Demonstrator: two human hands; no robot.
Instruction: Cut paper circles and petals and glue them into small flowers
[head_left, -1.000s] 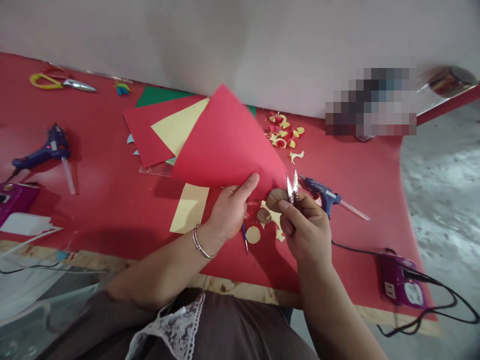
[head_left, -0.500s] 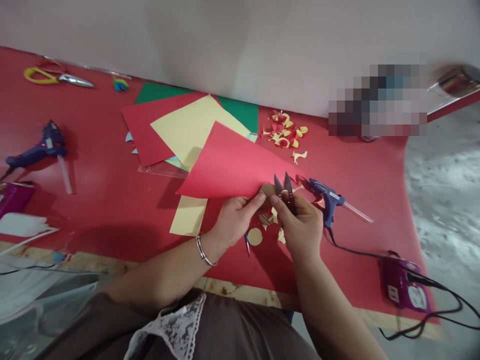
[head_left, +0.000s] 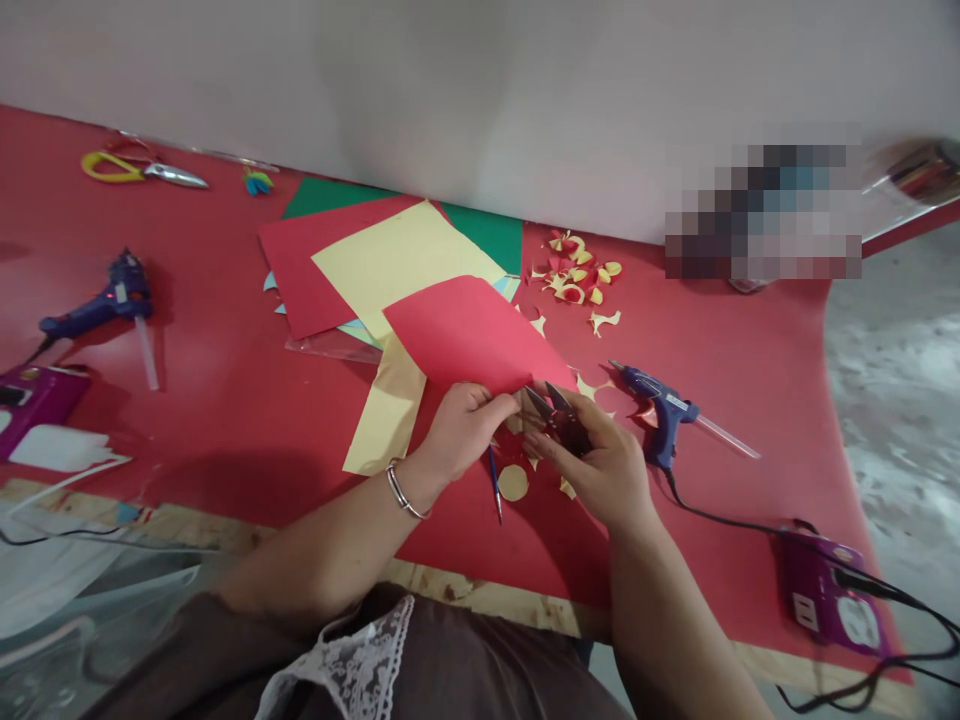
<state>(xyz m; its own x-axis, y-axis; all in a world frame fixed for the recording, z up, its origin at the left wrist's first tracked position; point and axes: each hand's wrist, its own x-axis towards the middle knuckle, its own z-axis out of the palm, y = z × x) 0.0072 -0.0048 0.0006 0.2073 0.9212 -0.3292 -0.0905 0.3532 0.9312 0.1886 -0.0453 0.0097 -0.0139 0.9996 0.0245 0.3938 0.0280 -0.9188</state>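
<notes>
The left hand [head_left: 466,425] pinches the near edge of a red sheet [head_left: 469,335] between thumb and fingers, and the sheet slopes away from the hand over the other papers. The right hand [head_left: 604,470] is closed around small snips [head_left: 555,408], whose two dark blades stand slightly apart and point toward the held edge of the sheet, just beside the left fingertips. A bangle [head_left: 401,490] circles the left wrist. Under the hands, on the red table [head_left: 210,400], lie a pen [head_left: 495,485], a yellow paper disc [head_left: 513,483] and small yellow offcuts. Behind the red sheet sits a fanned stack: a yellow sheet [head_left: 401,255] on top, another red sheet [head_left: 300,265] and a green sheet [head_left: 487,230] at the back. A yellow strip [head_left: 382,420] lies partly under the held sheet, beside the left wrist. Near the wall is a heap of red and yellow scraps [head_left: 574,275]. A blue glue gun [head_left: 660,405] lies just right of the right hand, its cord running to a purple power strip [head_left: 825,600]. Well apart on the left lie a second glue gun [head_left: 105,305] and yellow-handled scissors [head_left: 142,170].
</notes>
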